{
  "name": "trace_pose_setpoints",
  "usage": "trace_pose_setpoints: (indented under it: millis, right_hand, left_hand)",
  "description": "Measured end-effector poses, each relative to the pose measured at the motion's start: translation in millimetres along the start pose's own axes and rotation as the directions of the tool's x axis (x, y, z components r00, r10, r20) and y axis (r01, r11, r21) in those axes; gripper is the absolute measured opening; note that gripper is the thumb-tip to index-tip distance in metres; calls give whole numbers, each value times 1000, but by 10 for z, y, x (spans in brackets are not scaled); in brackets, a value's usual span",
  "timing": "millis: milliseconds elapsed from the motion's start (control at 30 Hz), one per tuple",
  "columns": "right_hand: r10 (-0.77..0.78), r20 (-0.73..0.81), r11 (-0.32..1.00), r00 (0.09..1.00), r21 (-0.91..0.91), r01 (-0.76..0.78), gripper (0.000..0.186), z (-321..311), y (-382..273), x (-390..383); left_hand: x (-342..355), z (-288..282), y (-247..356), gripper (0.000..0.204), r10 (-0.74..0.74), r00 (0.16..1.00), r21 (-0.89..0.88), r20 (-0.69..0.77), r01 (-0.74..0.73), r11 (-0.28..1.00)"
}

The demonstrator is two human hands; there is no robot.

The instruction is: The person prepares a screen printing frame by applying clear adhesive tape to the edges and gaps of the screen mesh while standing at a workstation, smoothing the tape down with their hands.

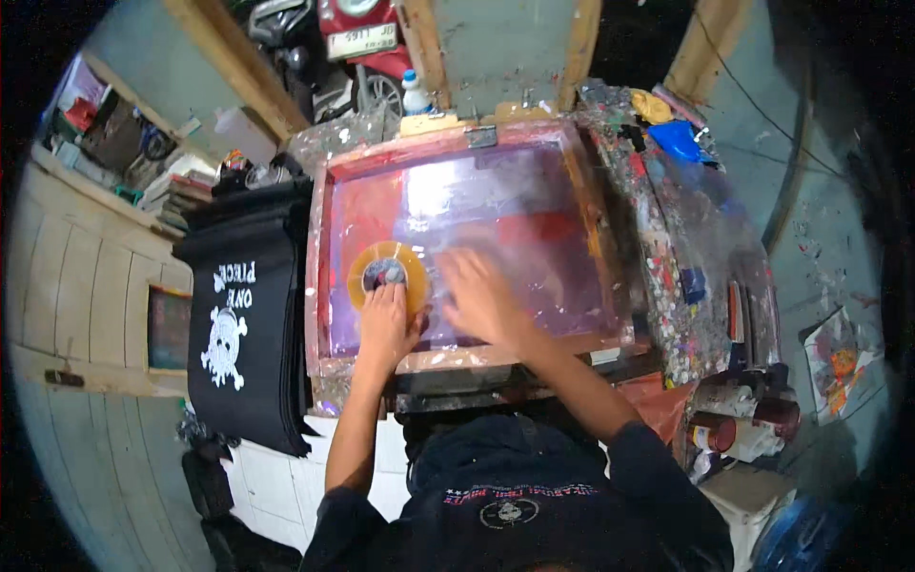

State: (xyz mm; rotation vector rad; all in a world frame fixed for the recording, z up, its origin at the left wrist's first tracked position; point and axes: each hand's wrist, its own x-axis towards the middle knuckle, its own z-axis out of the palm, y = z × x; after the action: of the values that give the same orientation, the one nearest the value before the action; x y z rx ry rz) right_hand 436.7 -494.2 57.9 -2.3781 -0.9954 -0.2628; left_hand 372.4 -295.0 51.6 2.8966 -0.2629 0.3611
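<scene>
A wooden screen-printing frame [621, 310] with a purple and red mesh lies in front of me. On the left part of its mesh is a wide roll of clear yellowish tape [357, 276]. My left hand [387, 322] grips the near side of this roll, fingers hooked into its core and thumb along the outer side. To the right of the roll, my right hand [481, 297] is held over the mesh with its fingers spread, slightly blurred by motion. Nothing shows in it, and I cannot tell whether it touches the mesh.
A stack of black printed fabric pieces [253, 315] hangs at the left. Right of the frame runs a paint-spattered ledge [672, 286], with a blue plastic piece [679, 141] at its far end. Jars [715, 434] stand at the near right, a white bottle [414, 95] behind the frame.
</scene>
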Motion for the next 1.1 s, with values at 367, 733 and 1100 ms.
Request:
trace_pose_setpoints:
  millis: [367, 733, 1100]
  right_hand:
    - [94, -29, 752, 995, 658, -52, 21, -110, 336, 148]
    - [729, -220, 527, 649, 784, -326, 23, -1180, 1406, -427]
    - [460, -326, 887, 826, 117, -447, 26, -1009, 1137, -937]
  left_hand:
    - [210, -662, 229, 49, 137, 990, -209, 24, -129, 969]
    - [1952, -684, 1228, 47, 551, 828, -441, 104, -458, 772]
    - [4642, 1478, 2176, 48, 691, 702, -273, -172, -708, 651]
